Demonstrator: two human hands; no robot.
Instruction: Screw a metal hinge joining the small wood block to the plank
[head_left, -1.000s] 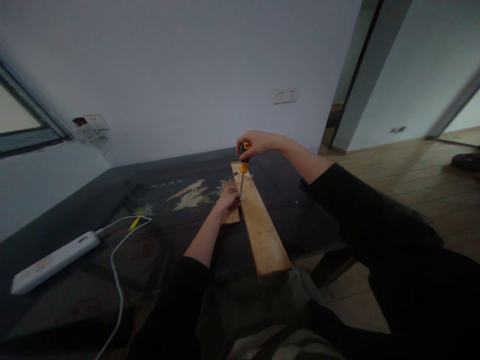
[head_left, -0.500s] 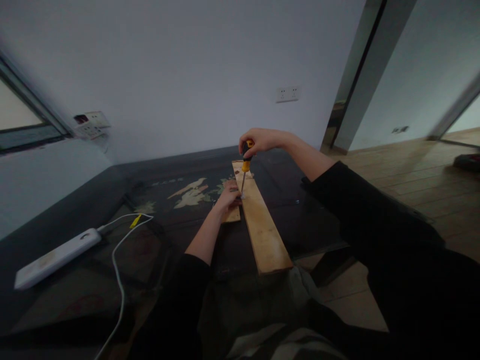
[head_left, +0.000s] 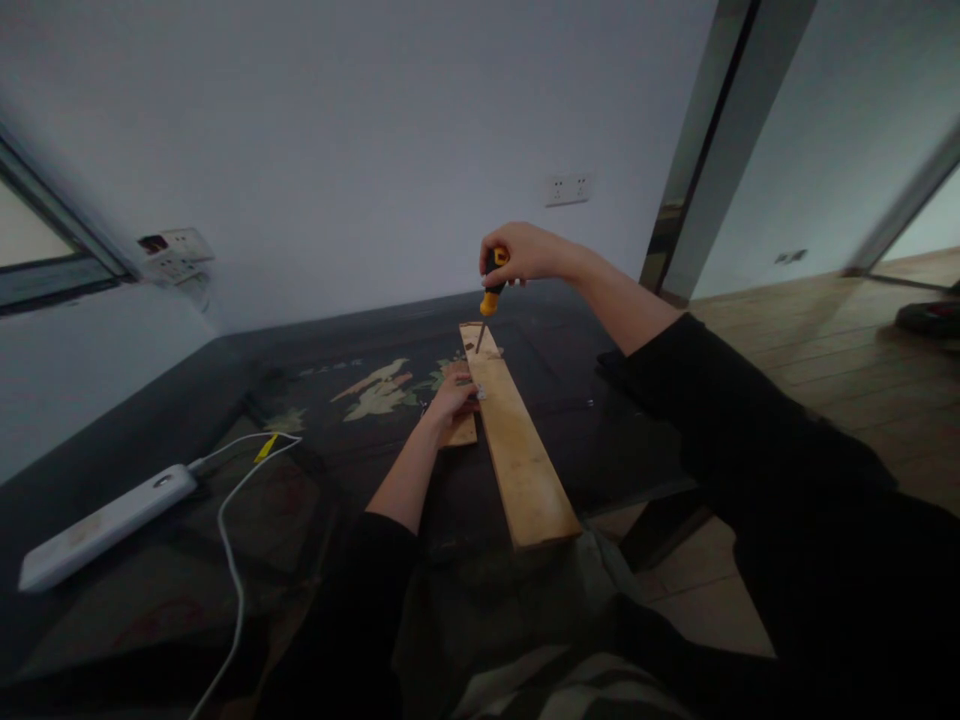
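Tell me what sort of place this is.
Most likely a room in a home: there's a dark table with a bird picture on it, a double wall socket and a wood-look floor.

In the right hand [head_left: 526,252], the screwdriver [head_left: 489,303] is black and amber-yellow, with a grey shaft [head_left: 481,337]. The long board [head_left: 529,455] beside the left hand [head_left: 452,395] is honey-tan, with a dark brown blotch [head_left: 470,346] beyond that hand; the shorter board [head_left: 461,434] under it is a similar tan. The small piece [head_left: 481,392] at its fingers looks silvery, though dim light leaves the shade uncertain. Left of that hand, the black tabletop [head_left: 622,440] bears a cream bird motif [head_left: 379,392]; farther left, the power strip [head_left: 109,528] and cable [head_left: 238,580] are white, the tag [head_left: 265,448] yellow.
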